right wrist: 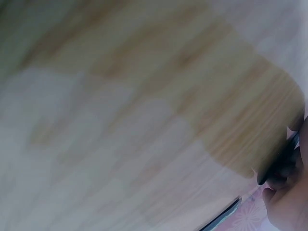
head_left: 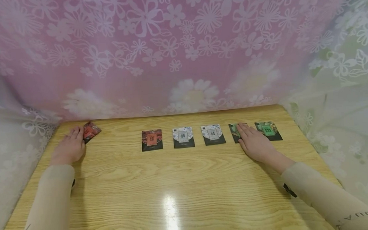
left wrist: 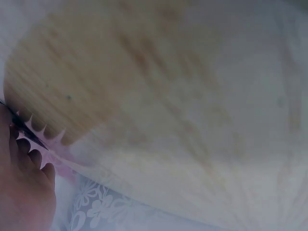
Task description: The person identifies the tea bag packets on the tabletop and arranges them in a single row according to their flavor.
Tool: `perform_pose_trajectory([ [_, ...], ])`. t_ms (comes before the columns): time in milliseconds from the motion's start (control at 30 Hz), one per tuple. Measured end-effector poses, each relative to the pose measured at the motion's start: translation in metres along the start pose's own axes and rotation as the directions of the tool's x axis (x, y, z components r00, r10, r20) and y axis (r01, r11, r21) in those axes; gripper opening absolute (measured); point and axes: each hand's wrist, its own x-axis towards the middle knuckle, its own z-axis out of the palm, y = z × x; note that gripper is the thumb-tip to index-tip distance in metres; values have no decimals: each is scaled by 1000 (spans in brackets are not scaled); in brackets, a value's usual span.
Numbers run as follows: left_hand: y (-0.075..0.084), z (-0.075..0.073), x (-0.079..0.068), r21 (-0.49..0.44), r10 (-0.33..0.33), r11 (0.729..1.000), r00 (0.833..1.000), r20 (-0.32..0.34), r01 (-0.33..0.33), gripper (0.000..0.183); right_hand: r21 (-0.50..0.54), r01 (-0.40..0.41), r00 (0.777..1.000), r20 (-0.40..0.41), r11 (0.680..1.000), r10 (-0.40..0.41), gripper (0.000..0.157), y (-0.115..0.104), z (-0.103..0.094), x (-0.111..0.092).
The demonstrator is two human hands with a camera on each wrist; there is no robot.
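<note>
My left hand (head_left: pixel 69 145) is at the far left of the table, pinching a red-and-black packet (head_left: pixel 92 131) by its left side between thumb and fingers. That packet sits askew, and the hand covers part of it. In the left wrist view it shows as a dark, nearly edge-on strip (left wrist: pixel 34 136) by the fingers. On the right, my right hand (head_left: pixel 256 144) rests with straight fingers on a green-and-black packet (head_left: pixel 233 130), hiding much of it. A second green packet (head_left: pixel 270 131) lies just right of those fingers.
Between the hands, a red packet (head_left: pixel 152 140) and two white-and-black packets, one left (head_left: pixel 183 137) and one right (head_left: pixel 212 134), lie in a row on the wood-grain table (head_left: pixel 162 178). Floral curtains (head_left: pixel 181 59) hang behind the table and along both sides.
</note>
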Motion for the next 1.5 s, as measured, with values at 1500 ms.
perform_pose_trajectory([
  [1500,125,27,-44,230,124,969,982,-142,-90,62,8,4,1000,17,1000,-4,63,-4,-7,-2],
])
